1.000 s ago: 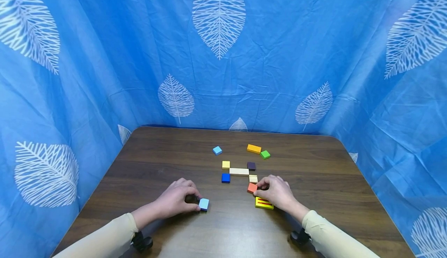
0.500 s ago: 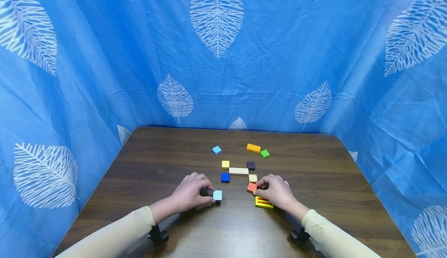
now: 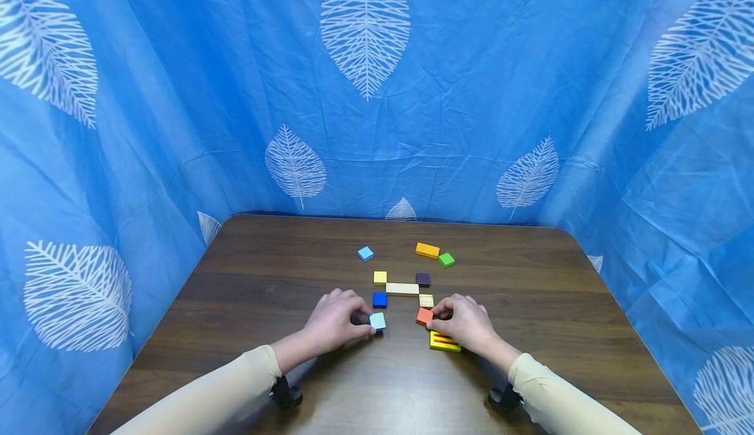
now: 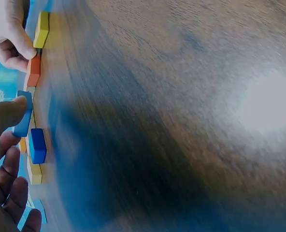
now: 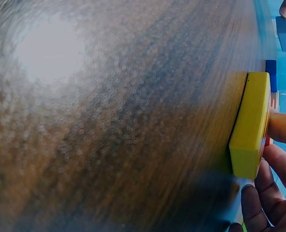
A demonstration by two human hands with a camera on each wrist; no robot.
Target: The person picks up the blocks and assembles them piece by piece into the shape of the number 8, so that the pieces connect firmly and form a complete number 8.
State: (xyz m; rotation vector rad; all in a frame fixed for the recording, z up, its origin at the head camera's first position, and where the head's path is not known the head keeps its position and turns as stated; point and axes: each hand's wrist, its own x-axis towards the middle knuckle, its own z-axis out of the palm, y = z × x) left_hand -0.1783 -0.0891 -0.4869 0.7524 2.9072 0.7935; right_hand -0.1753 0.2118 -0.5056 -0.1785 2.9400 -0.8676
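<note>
Low in the head frame, right of centre, the yellow, red-striped rectangular block (image 3: 444, 341) lies on the brown wood-grain surface (image 3: 377, 392) beside your right hand (image 3: 465, 322), whose grip pinches the orange-red square block (image 3: 424, 316). Left of that, your left hand (image 3: 336, 320) has its grip pinching the pale blue square block (image 3: 377, 322) above the surface. Beyond, below the frame's middle, lie the dark blue square block (image 3: 379, 300) and cream oblong block (image 3: 402, 289).
</note>
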